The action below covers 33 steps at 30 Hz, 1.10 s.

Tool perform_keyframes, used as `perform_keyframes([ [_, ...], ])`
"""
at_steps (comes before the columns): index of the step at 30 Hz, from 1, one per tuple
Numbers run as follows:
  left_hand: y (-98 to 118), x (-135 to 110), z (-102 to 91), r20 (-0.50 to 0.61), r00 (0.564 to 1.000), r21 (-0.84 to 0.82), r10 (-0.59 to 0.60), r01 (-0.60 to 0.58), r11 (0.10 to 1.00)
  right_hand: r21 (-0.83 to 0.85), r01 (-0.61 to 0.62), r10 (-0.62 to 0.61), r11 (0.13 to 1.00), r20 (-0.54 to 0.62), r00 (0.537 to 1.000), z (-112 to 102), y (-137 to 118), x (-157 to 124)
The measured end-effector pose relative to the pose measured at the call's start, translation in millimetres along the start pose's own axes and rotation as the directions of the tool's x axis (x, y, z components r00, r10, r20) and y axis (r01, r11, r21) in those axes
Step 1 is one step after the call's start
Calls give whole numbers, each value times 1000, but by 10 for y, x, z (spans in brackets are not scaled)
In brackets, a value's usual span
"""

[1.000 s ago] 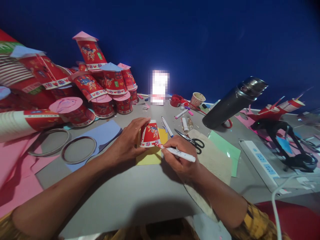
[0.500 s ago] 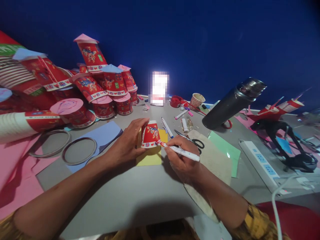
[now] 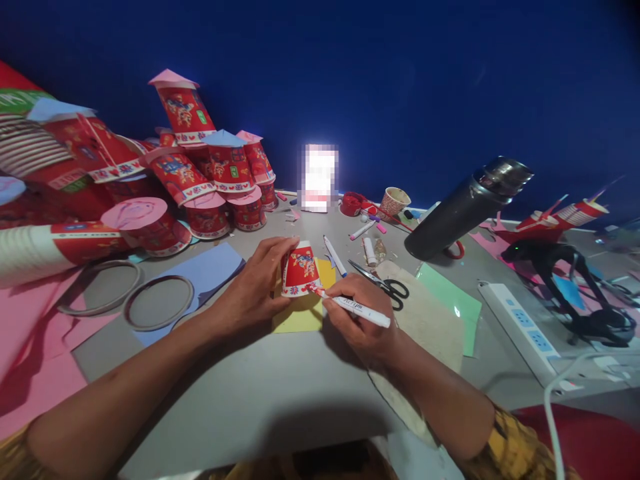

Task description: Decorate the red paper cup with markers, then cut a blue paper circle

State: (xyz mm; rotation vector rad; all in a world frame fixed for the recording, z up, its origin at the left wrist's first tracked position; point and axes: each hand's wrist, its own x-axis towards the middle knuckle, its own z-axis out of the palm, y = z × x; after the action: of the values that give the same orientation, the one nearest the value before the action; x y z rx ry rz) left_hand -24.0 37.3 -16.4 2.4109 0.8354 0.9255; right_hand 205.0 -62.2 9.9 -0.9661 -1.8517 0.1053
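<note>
My left hand (image 3: 260,283) is closed around the left side of a red paper cup (image 3: 301,264), which stands upside down on a sheet of yellow paper (image 3: 303,317). Between the fingers of my right hand (image 3: 357,313) is a white marker (image 3: 365,312) with a red tip. That tip meets the cup's patterned rim at its lower right. Just beyond the cup lies a white and blue marker (image 3: 335,256). Black-handled scissors (image 3: 395,292) rest to the right of my right hand.
Red cups with paper tops (image 3: 227,163) are piled at the left, near two grey tape rings (image 3: 159,302). A lit, blurred screen (image 3: 319,177) stands at the back. Rightward are a black flask (image 3: 460,210), green paper (image 3: 450,303) and a white power strip (image 3: 517,327).
My right hand has shifted slightly left with the marker, whose tip has moved left along the cup's rim. My left hand stays around the cup. More of the scissors shows.
</note>
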Motion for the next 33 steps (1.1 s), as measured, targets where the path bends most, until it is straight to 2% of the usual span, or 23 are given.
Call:
perform_keyframes([
  [17,20,-6,-10,6,1000,36,11,-11,999,29,42,-44,999,46,998,2,8,3],
  [28,40,3,-2,0,1000,50,-1,1,999,-35,50,-49,998,33,998,20,28,-14],
  [33,38,-1,-11,12,1000,44,-14,13,999,-22,28,-29,999,-26,999,0,11,-4],
])
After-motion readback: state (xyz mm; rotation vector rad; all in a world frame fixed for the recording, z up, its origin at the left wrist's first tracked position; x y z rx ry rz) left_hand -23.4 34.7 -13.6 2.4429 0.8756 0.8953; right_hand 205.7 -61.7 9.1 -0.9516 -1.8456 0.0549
